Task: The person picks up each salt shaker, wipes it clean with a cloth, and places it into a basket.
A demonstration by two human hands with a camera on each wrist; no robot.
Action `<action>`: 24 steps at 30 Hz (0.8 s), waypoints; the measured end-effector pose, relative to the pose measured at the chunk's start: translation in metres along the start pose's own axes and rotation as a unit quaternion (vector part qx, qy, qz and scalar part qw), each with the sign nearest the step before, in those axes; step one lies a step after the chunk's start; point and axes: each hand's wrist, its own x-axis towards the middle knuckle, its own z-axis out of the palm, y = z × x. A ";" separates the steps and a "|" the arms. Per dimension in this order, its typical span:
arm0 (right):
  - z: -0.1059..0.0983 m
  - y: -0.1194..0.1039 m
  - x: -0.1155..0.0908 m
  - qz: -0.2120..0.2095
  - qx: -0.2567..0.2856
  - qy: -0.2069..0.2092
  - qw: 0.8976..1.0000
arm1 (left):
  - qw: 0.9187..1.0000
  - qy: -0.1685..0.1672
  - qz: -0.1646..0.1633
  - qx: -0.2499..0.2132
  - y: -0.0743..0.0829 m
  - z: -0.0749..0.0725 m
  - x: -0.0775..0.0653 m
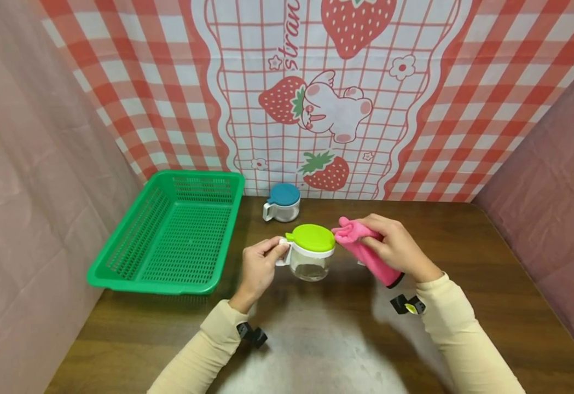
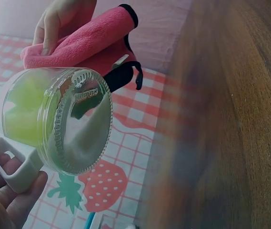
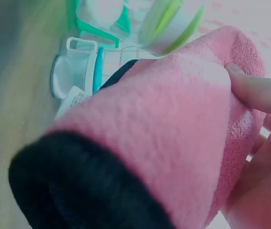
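A clear jar with a bright green lid (image 1: 313, 238) and a white handle is held up above the table. My left hand (image 1: 259, 268) grips it by that handle (image 2: 20, 168), and the left wrist view shows its ridged glass base (image 2: 85, 124). To its right, my right hand (image 1: 396, 244) pinches a folded pink cloth (image 1: 372, 260) with black edging. The cloth's folded end is at the lid's right side; whether it touches cannot be told. Behind them, a second jar with a blue lid (image 1: 284, 195) stands on the table, its white handle toward the left.
A green plastic basket (image 1: 188, 241) with slotted walls sits on the left of the brown wooden table (image 1: 469, 262). A strawberry-print checked curtain (image 1: 346, 109) hangs along the table's back edge. Plain pinkish drapes (image 1: 552, 158) close off both sides.
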 end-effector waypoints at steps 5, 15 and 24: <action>-0.004 -0.005 0.005 -0.008 -0.028 -0.018 0.999 | 1.000 -0.011 0.001 0.024 0.010 0.000 0.000; -0.005 -0.014 0.013 -0.025 -0.063 -0.045 0.997 | 0.999 -0.019 0.021 0.026 0.003 0.000 -0.002; -0.002 -0.021 0.015 -0.055 -0.101 -0.096 0.989 | 0.995 -0.045 0.063 0.066 0.037 -0.003 -0.006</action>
